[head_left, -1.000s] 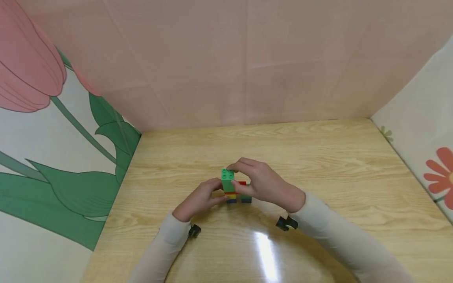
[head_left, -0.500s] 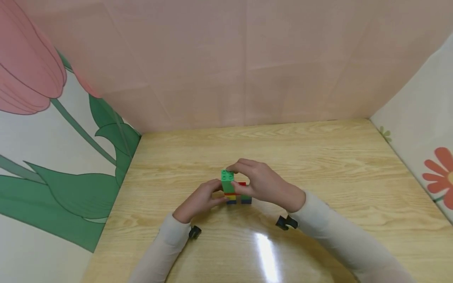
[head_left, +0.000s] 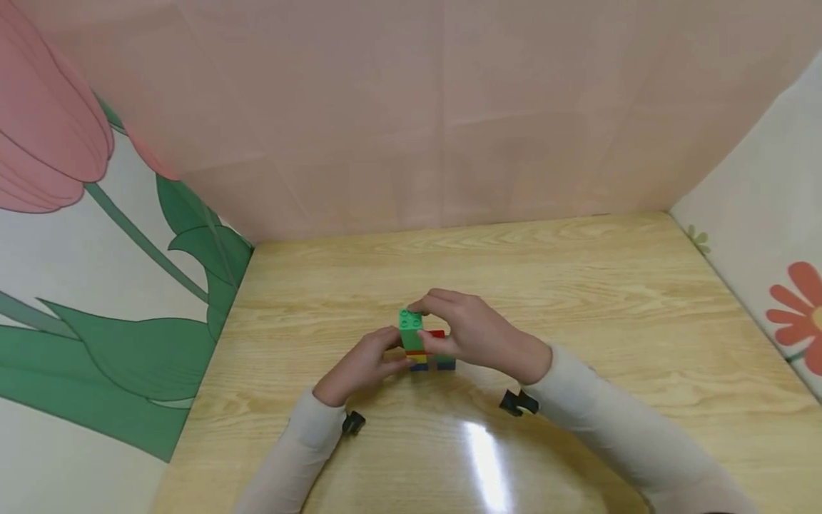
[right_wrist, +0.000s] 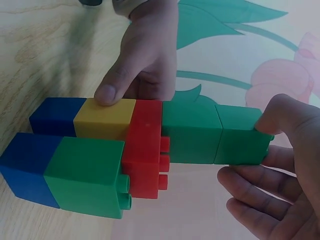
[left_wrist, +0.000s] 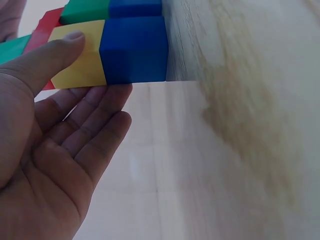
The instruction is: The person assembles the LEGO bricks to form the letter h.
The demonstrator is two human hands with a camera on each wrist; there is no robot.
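Note:
A stack of toy building bricks stands on the wooden table in the head view. From the bottom up come a blue brick (right_wrist: 57,114), a yellow brick (right_wrist: 106,119), a long red brick (right_wrist: 144,175) and two green bricks, the topmost (right_wrist: 241,136) with studs up. My left hand (head_left: 362,364) pinches the yellow brick, thumb on one face and fingers behind. The right hand (head_left: 478,334) holds the topmost green brick between thumb and fingers. Close beside the stack, a shorter column has a green brick (right_wrist: 87,175) over a blue one; whether the red brick joins it, I cannot tell.
The wooden table (head_left: 578,278) runs back to a pink cloth wall (head_left: 443,143). Flower-printed panels stand at its left and right sides. A bright light reflection (head_left: 486,464) lies on the tabletop near the front. Small black devices sit at both wrists.
Both hands keep their grips and the bricks stay stacked as before. Only a very slight shift of the head view is visible.

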